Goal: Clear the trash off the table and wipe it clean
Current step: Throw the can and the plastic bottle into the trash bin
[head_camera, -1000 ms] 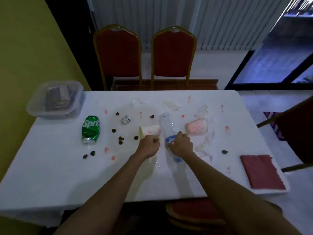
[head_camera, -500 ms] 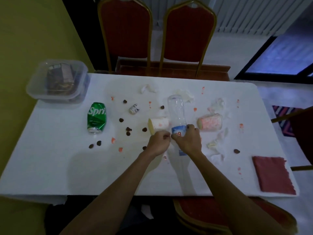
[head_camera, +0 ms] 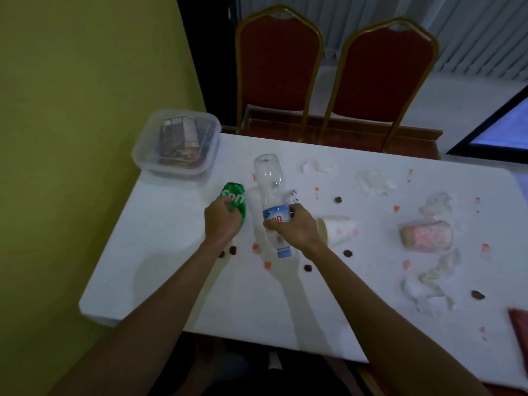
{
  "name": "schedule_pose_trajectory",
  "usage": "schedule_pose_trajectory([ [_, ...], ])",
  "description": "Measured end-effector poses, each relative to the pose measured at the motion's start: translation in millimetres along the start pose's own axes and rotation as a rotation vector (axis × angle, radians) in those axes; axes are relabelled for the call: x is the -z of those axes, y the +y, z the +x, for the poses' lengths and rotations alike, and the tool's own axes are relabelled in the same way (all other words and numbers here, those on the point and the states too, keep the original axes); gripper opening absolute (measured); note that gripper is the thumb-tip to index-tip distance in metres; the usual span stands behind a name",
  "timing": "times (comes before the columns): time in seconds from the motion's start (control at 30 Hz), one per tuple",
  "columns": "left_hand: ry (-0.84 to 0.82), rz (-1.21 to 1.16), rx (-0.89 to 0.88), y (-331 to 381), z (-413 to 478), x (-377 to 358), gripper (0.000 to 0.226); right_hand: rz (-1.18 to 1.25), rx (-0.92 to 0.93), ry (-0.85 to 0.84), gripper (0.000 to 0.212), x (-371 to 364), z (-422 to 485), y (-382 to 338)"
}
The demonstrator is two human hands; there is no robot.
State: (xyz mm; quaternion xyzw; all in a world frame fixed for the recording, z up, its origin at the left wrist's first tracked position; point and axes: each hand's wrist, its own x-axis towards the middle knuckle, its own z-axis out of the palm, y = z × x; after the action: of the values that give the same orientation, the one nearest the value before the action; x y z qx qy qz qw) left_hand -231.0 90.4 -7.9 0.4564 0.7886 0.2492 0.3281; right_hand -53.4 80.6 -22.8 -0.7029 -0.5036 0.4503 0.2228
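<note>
My right hand [head_camera: 294, 227] grips a clear plastic bottle [head_camera: 269, 184] by its blue label, cap toward me, lifted just above the white table [head_camera: 177, 270]. My left hand [head_camera: 221, 221] curls round a crushed green Sprite can [head_camera: 235, 200] at the table's left. A white paper cup [head_camera: 341, 228] lies on its side just right of my right hand. A pink-patterned cup [head_camera: 427, 235] lies farther right. Crumpled tissues [head_camera: 374, 181], dark crumbs [head_camera: 338, 199] and pink scraps [head_camera: 396, 208] are scattered over the table. A small white vial [head_camera: 292, 196] lies behind the bottle.
A clear plastic container [head_camera: 175, 144] with trash inside stands at the table's far left corner by the yellow wall [head_camera: 71, 138]. Two red chairs [head_camera: 383, 75] stand behind the table. A red cloth [head_camera: 520, 324] lies at the right edge.
Both hands moved left; my left hand left the white cup and took hold of the green can. My right hand carried the bottle leftward. The view swung left.
</note>
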Motion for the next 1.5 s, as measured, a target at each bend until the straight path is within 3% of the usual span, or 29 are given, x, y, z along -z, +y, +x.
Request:
schedule_pose_trajectory([
  [0.1, -0.001, 0.116, 0.037, -22, 27, 8, 0.048, -0.019, -0.025, -0.035, 0.064, -28, 7, -10],
  [0.3, -0.202, 0.181, 0.173, -46, 46, 1, 0.061, -0.098, -0.076, -0.063, 0.065, -60, 20, -14],
  [0.73, -0.254, -0.177, 0.287, -41, 21, 3, 0.022, -0.094, -0.086, -0.111, 0.054, -51, 10, -7],
  [0.87, -0.198, -0.380, 0.302, -42, 3, 19, 0.020, -0.036, -0.035, -0.119, 0.045, -42, -8, -9],
  [1.03, -0.090, -0.609, 0.350, -57, -42, 50, 0.018, 0.054, 0.095, -0.204, 0.061, -51, -40, -22],
  [1.27, 0.252, -0.870, 0.504, -153, -139, 106, 0.021, 0.014, 0.254, -0.565, 0.068, -133, -122, -43],
  [1.33, 0.249, -0.891, 0.519, -161, -152, 105, 0.020, -0.023, 0.267, -0.570, 0.067, -140, -127, -40],
  [1.5, 0.397, -1.031, 0.662, -225, -213, 132, 0.009, -0.181, 0.270, -0.817, 0.058, -199, -180, -40],
])
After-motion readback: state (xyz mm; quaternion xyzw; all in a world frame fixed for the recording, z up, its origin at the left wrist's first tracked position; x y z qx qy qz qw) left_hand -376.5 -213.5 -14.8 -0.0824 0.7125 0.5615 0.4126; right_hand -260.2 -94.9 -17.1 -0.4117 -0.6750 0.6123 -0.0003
